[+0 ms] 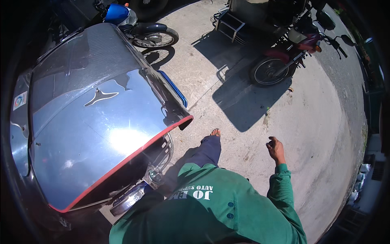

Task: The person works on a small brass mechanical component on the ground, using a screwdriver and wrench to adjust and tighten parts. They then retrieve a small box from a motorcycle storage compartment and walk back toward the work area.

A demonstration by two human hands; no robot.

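Note:
My right hand [276, 150] hangs out to my right above the concrete, at the end of a green sleeve. Its fingers are loosely bent, with a gap between thumb and fingertips, and nothing shows in them. My left hand is out of view. To my left stands a sidecar with a shiny metal roof [81, 130], edged with red trim [134, 154]. Beneath that edge are a chrome-rimmed lamp [131, 198] and bent metal bars [167, 152]. One of my feet [215, 132] shows in front of me, below a dark trouser leg.
Beyond the sidecar roof is a motorcycle front wheel [156, 38] with a blue headlamp cowl [116, 14]. Ahead to the right stands a red motorcycle [298, 46], with a dark sidecar [254, 16] beside it. Concrete [308, 134] stretches to a grey road [345, 53].

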